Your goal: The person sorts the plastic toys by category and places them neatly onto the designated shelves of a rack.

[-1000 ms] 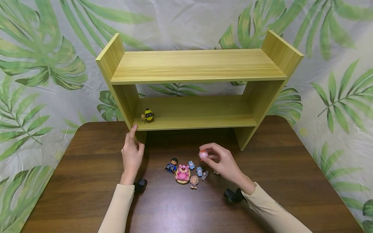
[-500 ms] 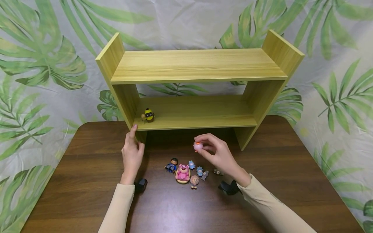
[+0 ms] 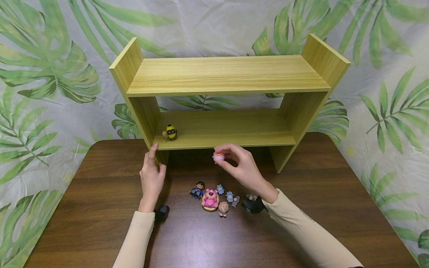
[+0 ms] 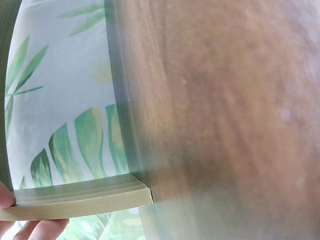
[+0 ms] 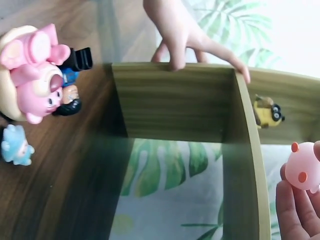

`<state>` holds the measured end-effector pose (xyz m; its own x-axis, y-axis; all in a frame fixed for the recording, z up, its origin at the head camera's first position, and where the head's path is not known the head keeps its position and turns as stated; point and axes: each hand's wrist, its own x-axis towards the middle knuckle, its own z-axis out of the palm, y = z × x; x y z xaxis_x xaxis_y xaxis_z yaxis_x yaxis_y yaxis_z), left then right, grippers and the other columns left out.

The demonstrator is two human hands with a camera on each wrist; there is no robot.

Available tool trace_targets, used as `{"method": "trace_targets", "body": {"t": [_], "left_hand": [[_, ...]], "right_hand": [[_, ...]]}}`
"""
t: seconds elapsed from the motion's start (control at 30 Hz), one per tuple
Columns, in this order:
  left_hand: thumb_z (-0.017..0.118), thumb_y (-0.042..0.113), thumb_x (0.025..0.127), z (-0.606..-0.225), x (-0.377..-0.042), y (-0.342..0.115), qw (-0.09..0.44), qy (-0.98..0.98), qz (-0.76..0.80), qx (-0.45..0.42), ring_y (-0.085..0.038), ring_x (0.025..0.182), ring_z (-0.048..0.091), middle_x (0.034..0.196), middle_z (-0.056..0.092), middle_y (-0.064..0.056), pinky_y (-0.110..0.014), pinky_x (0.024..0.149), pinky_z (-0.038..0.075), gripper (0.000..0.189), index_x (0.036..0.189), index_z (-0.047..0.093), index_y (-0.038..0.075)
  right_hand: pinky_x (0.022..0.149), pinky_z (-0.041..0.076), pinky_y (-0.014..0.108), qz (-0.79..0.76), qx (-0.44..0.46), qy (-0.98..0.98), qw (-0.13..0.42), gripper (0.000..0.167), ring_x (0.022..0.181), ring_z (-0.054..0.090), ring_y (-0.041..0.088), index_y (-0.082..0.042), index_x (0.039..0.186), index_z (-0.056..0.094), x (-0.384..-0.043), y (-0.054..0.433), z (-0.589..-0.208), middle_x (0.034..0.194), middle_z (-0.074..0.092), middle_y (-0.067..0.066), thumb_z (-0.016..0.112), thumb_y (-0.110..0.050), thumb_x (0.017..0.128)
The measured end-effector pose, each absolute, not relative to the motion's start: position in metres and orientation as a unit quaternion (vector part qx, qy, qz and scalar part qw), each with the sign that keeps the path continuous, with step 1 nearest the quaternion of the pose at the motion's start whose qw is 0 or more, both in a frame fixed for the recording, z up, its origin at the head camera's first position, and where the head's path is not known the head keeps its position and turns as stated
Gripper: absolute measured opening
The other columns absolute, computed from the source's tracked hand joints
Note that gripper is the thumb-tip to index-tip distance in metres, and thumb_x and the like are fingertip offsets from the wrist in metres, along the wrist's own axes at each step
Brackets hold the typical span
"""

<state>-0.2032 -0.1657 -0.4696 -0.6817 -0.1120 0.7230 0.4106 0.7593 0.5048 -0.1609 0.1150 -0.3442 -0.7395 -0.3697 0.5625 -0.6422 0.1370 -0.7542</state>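
A small round pink toy figure with orange feet [image 5: 302, 167] is pinched between the thumb and fingertips of my right hand [image 3: 244, 167]. In the head view it is just in front of the lower board of a wooden shelf [image 3: 228, 76]. My left hand [image 3: 152, 178] grips the front edge of the shelf's left side panel [image 4: 85, 197], thumb and fingers on either side, index finger reaching up to the lower board. A yellow toy figure with black goggles [image 3: 171, 133] stands at the left end of that board.
On the table [image 3: 100, 230] before the shelf lie a pink bear figure [image 3: 210, 199], a dark-haired figure in blue [image 3: 197, 190], a lion figure [image 3: 223, 209], blue figures [image 3: 229, 196] and grey ones [image 3: 235, 201]. A leaf-patterned cloth [image 3: 207, 22] hangs behind the shelf.
My right hand has moved left and forward toward the shelf with the pink toy figure, rising in the head view. My left hand has stayed on the side panel.
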Motion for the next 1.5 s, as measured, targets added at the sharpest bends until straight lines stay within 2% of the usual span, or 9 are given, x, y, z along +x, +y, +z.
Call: {"method": "trace_targets", "body": {"t": [0.17,0.37,0.7,0.93,1.2,1.5], "left_hand": [[0.051,-0.018,0.076,-0.47,-0.203,-0.165,0.39,-0.853,-0.336,-0.089,-0.018,0.053,0.028,0.107,0.052,-0.02,-0.037,0.047,0.027,0.087,0.144,0.029,0.032],[0.051,-0.017,0.077,-0.469,-0.203,-0.165,0.387,-0.854,-0.337,-0.09,-0.018,0.053,0.028,0.109,0.052,-0.02,-0.036,0.046,0.027,0.086,0.144,0.028,0.032],[0.051,-0.018,0.077,-0.469,-0.203,-0.165,0.388,-0.853,-0.337,-0.09,-0.018,0.053,0.028,0.108,0.051,-0.02,-0.036,0.046,0.027,0.087,0.144,0.028,0.033],[0.051,-0.017,0.078,-0.469,-0.203,-0.165,0.387,-0.854,-0.337,-0.088,-0.019,0.053,0.029,0.108,0.051,-0.02,-0.037,0.046,0.027,0.087,0.144,0.027,0.034],[0.051,-0.017,0.078,-0.468,-0.203,-0.165,0.386,-0.854,-0.337,-0.088,-0.018,0.053,0.028,0.107,0.051,-0.02,-0.036,0.046,0.026,0.087,0.144,0.027,0.034],[0.051,-0.018,0.078,-0.469,-0.203,-0.165,0.386,-0.854,-0.337,-0.091,-0.017,0.053,0.028,0.105,0.051,-0.02,-0.035,0.045,0.026,0.087,0.144,0.027,0.033]], "right_hand": [[0.087,0.049,0.037,0.571,0.344,-0.735,0.126,0.023,0.095,0.062,0.028,0.007,0.106,0.06,-0.175,0.112,-0.351,0.106,0.062,0.019,0.065,0.011,0.083],[0.087,0.049,0.042,0.57,0.343,-0.734,0.136,0.022,0.096,0.06,0.035,0.014,0.104,0.058,-0.173,0.103,-0.337,0.107,0.059,0.028,0.064,0.014,0.082],[0.084,0.05,0.044,0.571,0.344,-0.732,0.141,0.022,0.095,0.061,0.039,0.015,0.104,0.056,-0.186,0.092,-0.329,0.107,0.058,0.031,0.063,0.015,0.083],[0.082,0.051,0.04,0.565,0.338,-0.739,0.141,0.021,0.09,0.063,0.035,0.013,0.104,0.058,-0.203,0.085,-0.333,0.1,0.062,0.026,0.064,0.01,0.084],[0.078,0.051,0.031,0.539,0.325,-0.763,0.147,0.019,0.085,0.065,0.021,0.002,0.104,0.064,-0.232,0.079,-0.352,0.096,0.066,0.012,0.069,-0.004,0.086],[0.077,0.05,0.028,0.518,0.311,-0.787,0.127,0.02,0.085,0.066,0.018,0.003,0.105,0.063,-0.241,0.073,-0.348,0.095,0.066,0.01,0.068,-0.005,0.087]]}}
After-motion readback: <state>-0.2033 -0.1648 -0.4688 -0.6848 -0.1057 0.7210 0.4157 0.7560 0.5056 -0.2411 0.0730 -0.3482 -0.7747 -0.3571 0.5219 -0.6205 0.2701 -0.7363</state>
